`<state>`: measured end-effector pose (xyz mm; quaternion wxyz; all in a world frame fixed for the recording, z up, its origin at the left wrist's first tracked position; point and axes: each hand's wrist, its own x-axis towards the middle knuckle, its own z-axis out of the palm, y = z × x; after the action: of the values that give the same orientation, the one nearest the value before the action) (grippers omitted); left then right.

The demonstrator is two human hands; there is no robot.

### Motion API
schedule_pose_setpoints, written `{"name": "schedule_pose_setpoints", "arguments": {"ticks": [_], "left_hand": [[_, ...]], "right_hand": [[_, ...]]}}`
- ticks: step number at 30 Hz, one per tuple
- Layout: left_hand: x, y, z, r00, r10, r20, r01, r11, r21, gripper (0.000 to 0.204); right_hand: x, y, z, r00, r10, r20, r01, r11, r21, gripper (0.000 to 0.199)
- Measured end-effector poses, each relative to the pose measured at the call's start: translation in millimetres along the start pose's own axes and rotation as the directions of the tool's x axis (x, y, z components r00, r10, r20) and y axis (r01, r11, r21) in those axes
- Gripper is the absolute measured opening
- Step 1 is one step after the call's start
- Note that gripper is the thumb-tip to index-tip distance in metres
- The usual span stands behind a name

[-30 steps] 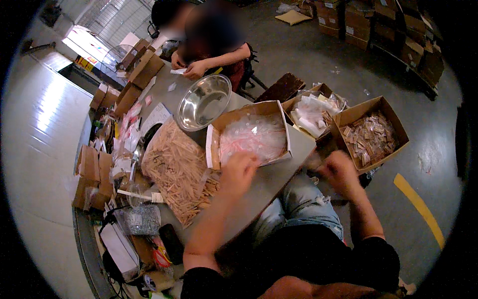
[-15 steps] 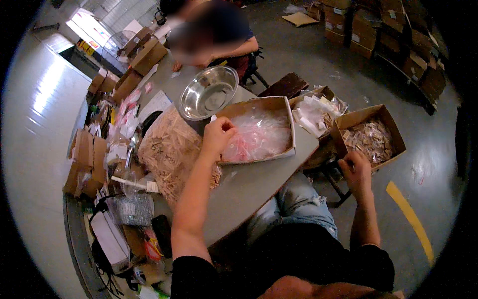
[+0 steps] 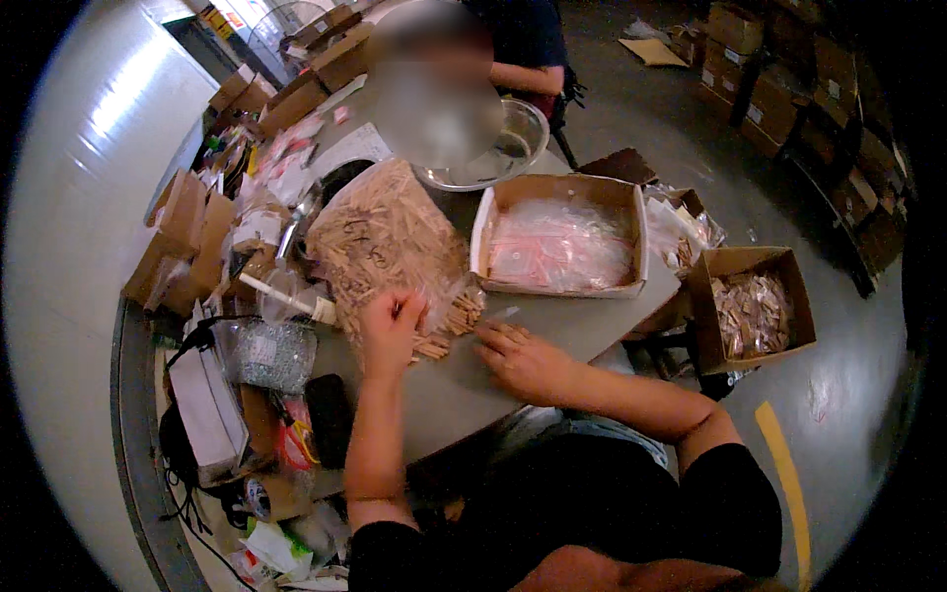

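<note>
My left hand (image 3: 391,331) is closed, fingers curled together, at the near edge of a large clear bag of small wooden sticks (image 3: 385,227). Whatever it holds, if anything, is hidden by the fingers. Loose wooden sticks (image 3: 462,314) spill from the bag's mouth between my hands. To their right, my right hand (image 3: 528,365) is low over the table, fingers bent and close together at a small clear plastic bag (image 3: 503,314), whose pale edge sticks out past the fingertips. Beyond the hands stands an open cardboard box (image 3: 641,237) of clear plastic bags with pink-red strips.
A steel basin (image 3: 533,138) stands behind the box, near a seated person (image 3: 518,44) across the table. At the right, a lower cardboard box (image 3: 804,306) holds packed wooden pieces. Clutter lines the left: a black oblong object (image 3: 327,419), bubble wrap (image 3: 271,355) and cardboard boxes (image 3: 182,232).
My left hand has left the box of plastic bags for the wooden sticks. My right hand has come from the right-hand box onto the table. The view has shifted left.
</note>
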<state>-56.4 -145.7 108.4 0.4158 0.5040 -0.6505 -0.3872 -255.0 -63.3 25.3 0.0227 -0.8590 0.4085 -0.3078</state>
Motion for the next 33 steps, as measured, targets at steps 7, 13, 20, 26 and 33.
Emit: {"name": "schedule_pose_setpoints", "arguments": {"ticks": [7,13,20,26,33], "left_hand": [[-122.1,-59.3,-46.9,0.976,-0.191,-0.100,0.151,0.935,-0.320,0.013],[-162.1,-71.5,-41.5,0.945,-0.325,-0.031,0.284,0.866,-0.411,0.008],[-151.2,-92.4,-40.3,0.965,-0.262,-0.032,0.213,0.843,-0.495,0.015],[-135.1,-71.1,-23.9,0.985,-0.173,-0.013,0.173,0.984,-0.037,0.023],[-135.8,-56.8,-6.4,0.994,0.028,0.107,-0.051,0.972,0.227,0.027]], "right_hand": [[101.2,-10.3,37.6,0.882,0.383,0.275,-0.365,0.924,-0.115,0.066],[135.2,-15.4,61.5,0.788,0.558,0.262,-0.498,0.827,-0.261,0.086],[89.2,-18.9,61.3,0.901,0.352,0.255,-0.286,0.922,-0.262,0.068],[31.3,-33.2,38.9,0.972,0.189,0.138,-0.159,0.967,-0.200,0.057],[4.0,-35.4,2.4,0.980,0.117,0.158,-0.121,0.993,0.015,0.058]]}}
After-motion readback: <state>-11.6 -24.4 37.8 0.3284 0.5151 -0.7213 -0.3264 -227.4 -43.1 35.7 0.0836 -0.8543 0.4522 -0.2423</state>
